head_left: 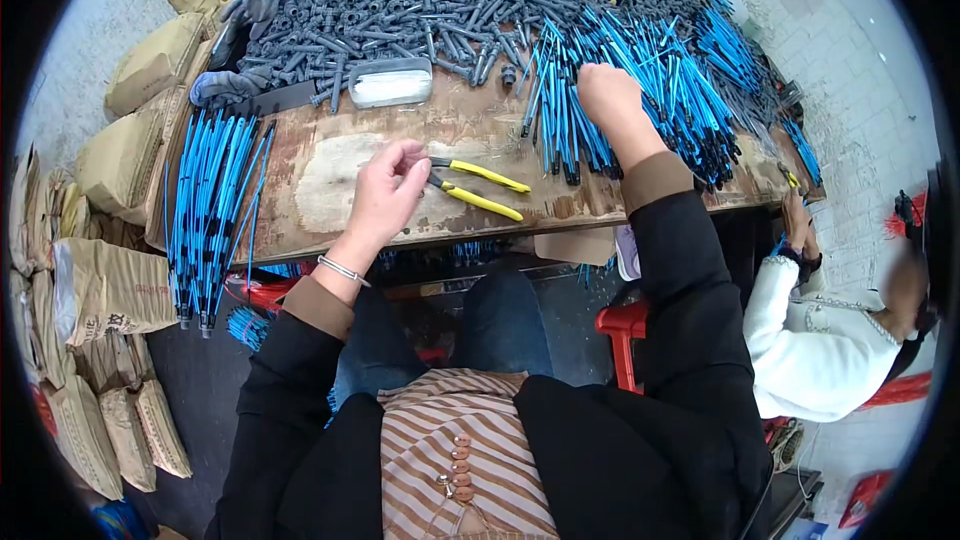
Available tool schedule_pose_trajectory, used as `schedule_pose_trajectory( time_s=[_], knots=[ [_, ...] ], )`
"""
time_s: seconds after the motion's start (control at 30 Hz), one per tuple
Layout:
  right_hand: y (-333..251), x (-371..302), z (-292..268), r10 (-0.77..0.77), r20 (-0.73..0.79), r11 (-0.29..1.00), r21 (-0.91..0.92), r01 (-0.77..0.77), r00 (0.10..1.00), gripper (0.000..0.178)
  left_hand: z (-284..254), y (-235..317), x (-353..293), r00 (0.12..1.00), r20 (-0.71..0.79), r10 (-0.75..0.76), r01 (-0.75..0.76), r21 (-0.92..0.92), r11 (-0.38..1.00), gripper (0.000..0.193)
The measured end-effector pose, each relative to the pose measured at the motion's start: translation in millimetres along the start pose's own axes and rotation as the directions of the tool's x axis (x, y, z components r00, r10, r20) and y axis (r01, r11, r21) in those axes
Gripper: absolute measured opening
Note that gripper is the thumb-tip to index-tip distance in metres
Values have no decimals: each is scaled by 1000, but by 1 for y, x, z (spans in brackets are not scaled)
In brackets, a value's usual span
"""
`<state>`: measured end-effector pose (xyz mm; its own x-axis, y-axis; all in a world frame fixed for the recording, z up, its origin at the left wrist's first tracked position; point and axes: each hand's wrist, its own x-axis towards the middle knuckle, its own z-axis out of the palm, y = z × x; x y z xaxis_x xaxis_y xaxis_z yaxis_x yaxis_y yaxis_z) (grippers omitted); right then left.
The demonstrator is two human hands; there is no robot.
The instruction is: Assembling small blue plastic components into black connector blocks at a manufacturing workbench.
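My left hand (385,195) hovers over the near middle of the wooden table (310,165), its fingers curled in and thumb beside them. What it holds, if anything, is hidden. Just right of it lies a pair of pliers (480,188) with yellow handles, spread apart; its jaws end close to my fingertips. My right hand (608,98) reaches out over a heap of thin blue rods (670,80) with black ends. Its fingers are closed among the rods, but I cannot see what lies between them.
Grey plastic fittings (400,0) pile up across the back. A clear tray (390,83) stands before them. More blue rods (212,200) overhang the table's left edge. Paper sacks (115,280) stack on the left, and a red stool (622,330) stands below. A co-worker (820,340) works at the right.
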<state>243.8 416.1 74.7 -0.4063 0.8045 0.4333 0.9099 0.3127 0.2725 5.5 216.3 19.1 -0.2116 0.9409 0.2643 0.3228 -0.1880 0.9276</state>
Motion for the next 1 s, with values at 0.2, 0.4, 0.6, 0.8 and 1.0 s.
schedule_pose_trajectory(
  time_s=[0.2, 0.4, 0.6, 0.8, 1.0],
  knots=[
    [14, -5, 22, 40, 219, 996, -86, -22, 975, 20, 12, -9, -5, 858, 112, 501, -498, 419, 759, 24],
    [-23, 1, 17, -55, -170, 994, -101, 38, 984, 18, 15, -9, -7, 837, 171, 519, -530, 484, 696, 21],
    [-78, -9, 39, -224, 149, 972, 105, 210, 963, 17, 15, -7, -7, 786, 232, 574, -600, 514, 613, 20],
    [-27, -32, 37, -293, 147, 955, -11, 297, 945, 16, 17, -8, -8, 791, 229, 567, -593, 512, 621, 19],
    [7, -8, -20, -46, 32, 901, 432, 28, 998, 20, 15, -2, -8, 817, 211, 537, -561, 507, 654, 18]
  ],
)
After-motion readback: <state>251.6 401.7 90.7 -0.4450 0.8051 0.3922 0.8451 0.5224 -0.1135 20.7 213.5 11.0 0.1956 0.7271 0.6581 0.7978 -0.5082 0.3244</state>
